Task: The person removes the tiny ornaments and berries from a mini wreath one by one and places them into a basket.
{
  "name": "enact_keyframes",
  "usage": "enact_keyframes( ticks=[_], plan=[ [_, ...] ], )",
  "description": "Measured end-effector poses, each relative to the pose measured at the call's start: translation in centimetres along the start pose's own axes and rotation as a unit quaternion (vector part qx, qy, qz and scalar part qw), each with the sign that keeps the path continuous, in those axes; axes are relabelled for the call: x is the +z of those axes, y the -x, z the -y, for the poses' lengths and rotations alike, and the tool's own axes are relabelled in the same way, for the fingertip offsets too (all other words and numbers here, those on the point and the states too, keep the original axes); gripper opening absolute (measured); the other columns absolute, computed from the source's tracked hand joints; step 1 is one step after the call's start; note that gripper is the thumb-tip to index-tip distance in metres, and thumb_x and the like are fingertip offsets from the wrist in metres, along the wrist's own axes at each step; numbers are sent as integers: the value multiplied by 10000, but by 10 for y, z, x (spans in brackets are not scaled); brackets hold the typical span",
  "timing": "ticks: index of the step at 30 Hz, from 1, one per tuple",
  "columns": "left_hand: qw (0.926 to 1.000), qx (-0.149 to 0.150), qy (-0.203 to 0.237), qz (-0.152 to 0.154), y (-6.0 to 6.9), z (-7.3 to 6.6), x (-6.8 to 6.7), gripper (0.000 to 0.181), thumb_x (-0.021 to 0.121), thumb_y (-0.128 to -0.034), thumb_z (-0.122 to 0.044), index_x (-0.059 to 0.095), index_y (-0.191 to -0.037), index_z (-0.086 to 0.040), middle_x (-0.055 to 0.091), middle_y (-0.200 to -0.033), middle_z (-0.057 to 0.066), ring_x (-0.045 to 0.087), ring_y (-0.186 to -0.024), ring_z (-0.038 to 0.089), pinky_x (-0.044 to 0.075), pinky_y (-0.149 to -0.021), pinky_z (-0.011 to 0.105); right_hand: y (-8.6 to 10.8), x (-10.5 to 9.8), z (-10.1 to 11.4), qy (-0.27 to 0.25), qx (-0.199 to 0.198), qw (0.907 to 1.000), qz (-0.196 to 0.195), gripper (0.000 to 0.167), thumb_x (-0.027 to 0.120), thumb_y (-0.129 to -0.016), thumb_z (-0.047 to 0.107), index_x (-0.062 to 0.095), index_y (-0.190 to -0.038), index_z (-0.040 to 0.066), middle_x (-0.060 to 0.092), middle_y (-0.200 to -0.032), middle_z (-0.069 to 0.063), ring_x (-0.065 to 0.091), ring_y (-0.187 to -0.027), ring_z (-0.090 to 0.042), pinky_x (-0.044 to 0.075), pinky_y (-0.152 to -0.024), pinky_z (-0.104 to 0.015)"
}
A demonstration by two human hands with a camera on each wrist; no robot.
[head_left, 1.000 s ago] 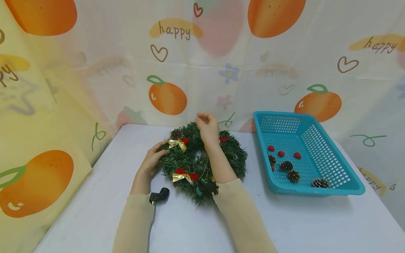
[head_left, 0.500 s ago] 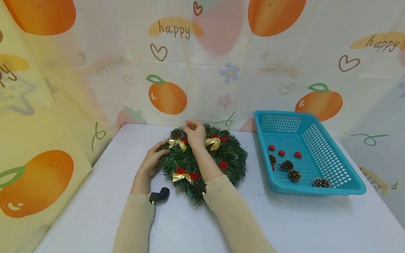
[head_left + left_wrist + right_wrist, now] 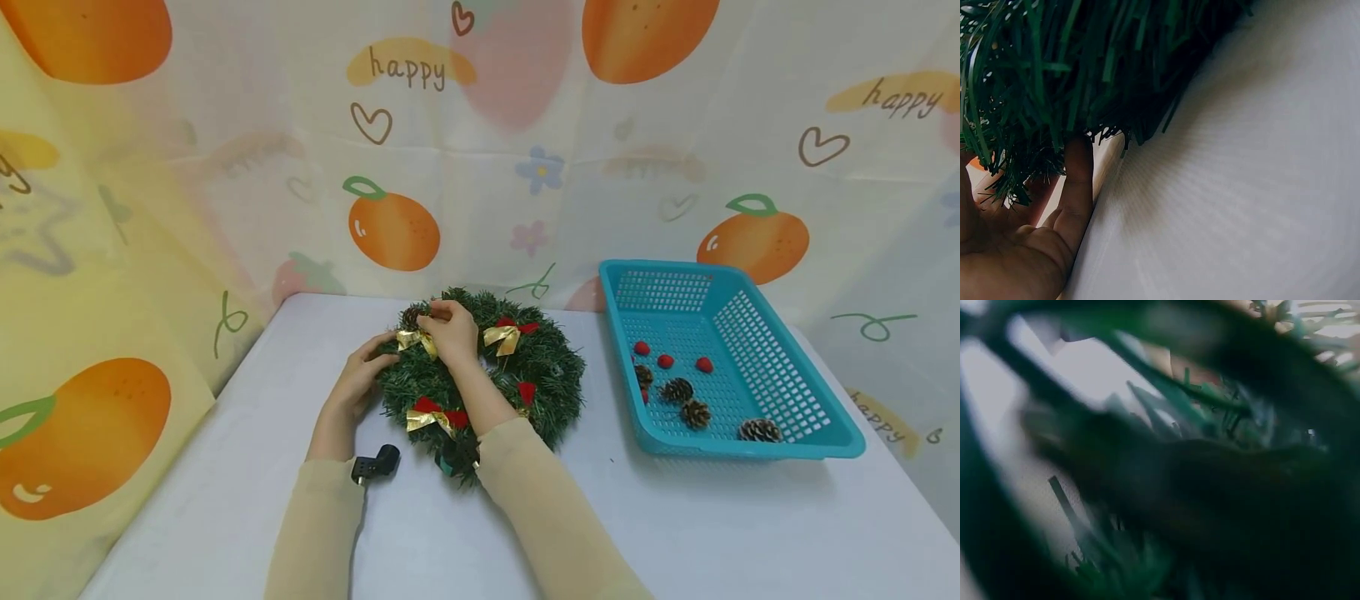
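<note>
A green artificial wreath point(image 3: 551, 375) lies on the white table, trimmed with gold-and-red bows point(image 3: 431, 417) and a pine cone point(image 3: 411, 317) at its upper left. My left hand point(image 3: 354, 385) grips the wreath's left edge; in the left wrist view a finger point(image 3: 1077, 187) reaches up against its green needles point(image 3: 1085, 69). My right hand point(image 3: 454, 335) is over the upper left of the wreath, fingers bent, close beside the pine cone and the upper-left bow point(image 3: 416, 342). Whether its fingertips pinch anything is hidden. Blurred needles point(image 3: 1141, 562) fill much of the right wrist view.
To the right stands a turquoise plastic basket point(image 3: 750, 451) holding several pine cones point(image 3: 760, 430) and red berry-like pieces point(image 3: 703, 365). A patterned cloth point(image 3: 487, 192) hangs behind the table point(image 3: 420, 542). Black wrist cameras point(image 3: 377, 463) sit at both sleeves.
My right hand has moved left and down from the wreath's top middle to beside the pine cone, uncovering the upper-right bow. My left hand has kept its place on the wreath's edge.
</note>
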State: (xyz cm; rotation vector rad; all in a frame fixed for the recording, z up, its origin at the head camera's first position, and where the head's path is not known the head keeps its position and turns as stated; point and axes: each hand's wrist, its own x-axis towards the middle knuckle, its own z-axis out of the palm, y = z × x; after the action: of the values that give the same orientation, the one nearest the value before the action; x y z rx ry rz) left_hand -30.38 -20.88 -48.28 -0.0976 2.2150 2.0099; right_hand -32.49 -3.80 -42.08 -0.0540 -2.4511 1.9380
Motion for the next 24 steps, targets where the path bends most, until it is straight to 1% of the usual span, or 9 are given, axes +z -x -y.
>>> enact_keyframes(
  ticks=[4,10,18,24],
  plan=[
    [9999,16,151,27,-1,0,0,564,546,-982,-128,382,-1522,-124,212,-1662,107,159,-1540,376,99,-1212,688,0,2,0,208,12,9998,29,333,705,-917,230,668,-1238,151,670,-1275,-69,639,-1182,-254,558,-950,-404],
    [9999,-25,112,16,-2,1,0,567,549,-980,-137,383,-1522,-130,213,-1663,102,171,-1537,377,108,-1212,686,1,3,-2,453,-115,9989,-12,242,699,-921,217,703,-1160,175,689,-1205,-65,646,-1128,-249,558,-918,-395],
    [10000,22,80,8,-1,0,1,566,554,-978,-139,391,-1520,-142,212,-1663,104,174,-1535,382,111,-1212,685,1,3,-2,339,-163,9993,-85,205,698,-921,217,718,-1120,172,715,-1146,-61,665,-1072,-242,568,-865,-376],
    [10000,5,56,25,0,-2,2,569,554,-975,-138,392,-1520,-151,214,-1662,108,186,-1530,390,129,-1196,705,1,4,-2,216,-140,9991,-337,182,702,-917,216,738,-1092,176,728,-1111,-54,675,-1040,-238,572,-852,-371]
  ],
)
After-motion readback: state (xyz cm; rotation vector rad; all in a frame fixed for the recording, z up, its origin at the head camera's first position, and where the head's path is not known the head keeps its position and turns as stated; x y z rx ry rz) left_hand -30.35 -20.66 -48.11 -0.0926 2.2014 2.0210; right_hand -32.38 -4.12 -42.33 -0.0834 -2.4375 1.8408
